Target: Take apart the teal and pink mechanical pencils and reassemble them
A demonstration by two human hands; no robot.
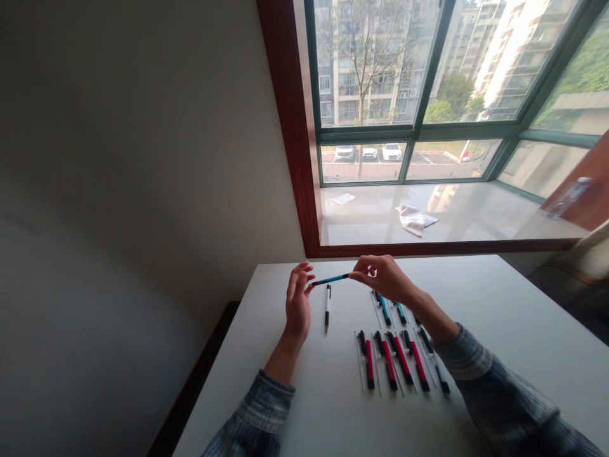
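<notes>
A blue pen with dark ends (332, 278) is held nearly level above the far part of the table, its right end a little higher. My right hand (383, 276) pinches that right end between thumb and fingertips. At the other end, the thumb and a finger of my left hand (299, 301) grip the tip, while the remaining fingers are raised and curved. Just below the blue pen lies a white pen with a black grip (327, 309). Under my right forearm are blue pen parts (383, 311), partly hidden by the arm.
Nearer me on the white table (266, 292) lie red pen barrels (370, 365), black pieces and thin white refills in a row. Behind the table, a windowsill (361, 225) holds a crumpled white cloth or tissue (415, 219). A wall stands to the left.
</notes>
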